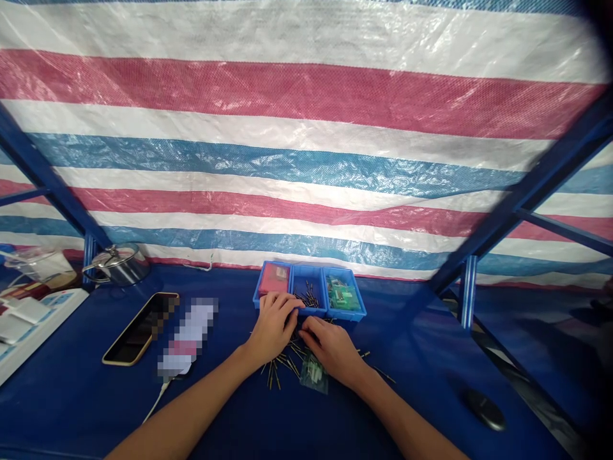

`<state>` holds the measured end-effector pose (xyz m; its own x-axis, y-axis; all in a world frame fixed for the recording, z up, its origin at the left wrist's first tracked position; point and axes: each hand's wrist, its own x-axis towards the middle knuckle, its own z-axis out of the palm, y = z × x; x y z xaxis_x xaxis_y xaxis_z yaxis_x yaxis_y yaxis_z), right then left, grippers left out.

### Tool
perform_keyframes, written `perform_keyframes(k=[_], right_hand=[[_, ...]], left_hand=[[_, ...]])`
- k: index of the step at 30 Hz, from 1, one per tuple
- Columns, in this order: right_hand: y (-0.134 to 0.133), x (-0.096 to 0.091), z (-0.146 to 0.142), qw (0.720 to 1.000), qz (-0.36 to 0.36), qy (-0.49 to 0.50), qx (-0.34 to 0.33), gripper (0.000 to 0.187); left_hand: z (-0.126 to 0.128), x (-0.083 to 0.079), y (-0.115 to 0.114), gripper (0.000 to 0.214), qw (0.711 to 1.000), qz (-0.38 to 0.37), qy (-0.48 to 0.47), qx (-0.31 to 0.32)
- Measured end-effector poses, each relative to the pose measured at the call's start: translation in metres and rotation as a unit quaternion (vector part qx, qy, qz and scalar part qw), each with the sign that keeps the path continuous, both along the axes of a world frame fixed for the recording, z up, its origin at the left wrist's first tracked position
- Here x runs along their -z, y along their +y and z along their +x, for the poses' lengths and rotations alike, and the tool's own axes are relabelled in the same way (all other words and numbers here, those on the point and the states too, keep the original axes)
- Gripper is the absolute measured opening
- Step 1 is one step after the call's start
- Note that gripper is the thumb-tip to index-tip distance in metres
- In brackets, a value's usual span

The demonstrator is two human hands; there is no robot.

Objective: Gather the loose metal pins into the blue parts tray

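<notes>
Thin dark and brass-coloured rods (274, 374), which look like drill bits, lie loose on the blue table under and around both hands. My left hand (272, 326) has its fingers stretched over the front edge of the blue bins, thumb apart. Beside it, my right hand (332, 348) has its fingers curled together above the rods; whatever they hold is hidden. A small clear plastic bag (314, 377) with pale contents lies partly beneath that hand. More rods (310, 296) stand in the middle blue bin (297, 275).
The left bin holds a pink packet (274, 278), the right bin green packets (342, 295). Leftward lie a phone (136, 332), a blurred-out device with a cable (156, 404), a metal pot (122, 265) and a power strip (43, 326). A dark mouse-like object (483, 409) sits right.
</notes>
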<state>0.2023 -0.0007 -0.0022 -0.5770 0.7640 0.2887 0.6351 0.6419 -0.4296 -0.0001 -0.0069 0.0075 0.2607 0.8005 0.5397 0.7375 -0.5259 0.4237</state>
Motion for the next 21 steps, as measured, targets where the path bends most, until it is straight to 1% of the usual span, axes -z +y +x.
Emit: perform_keyframes(k=[5, 15, 21], right_hand=[[0.0004, 0.0003, 0.0006, 1.0, -0.008, 0.01, -0.011, 0.011], [0.0009, -0.0014, -0.0007, 0.999, 0.005, 0.032, -0.019, 0.019], [-0.0011, -0.0051, -0.0002, 0.997, -0.003, 0.076, -0.023, 0.021]], left_hand=[[0.0002, 0.0001, 0.0002, 0.024, 1.0, 0.006, 0.005, -0.004], [-0.0001, 0.0022, 0.001, 0.025, 1.0, 0.009, -0.002, -0.001], [-0.0005, 0.0011, 0.0008, 0.025, 1.0, 0.008, 0.001, 0.002]])
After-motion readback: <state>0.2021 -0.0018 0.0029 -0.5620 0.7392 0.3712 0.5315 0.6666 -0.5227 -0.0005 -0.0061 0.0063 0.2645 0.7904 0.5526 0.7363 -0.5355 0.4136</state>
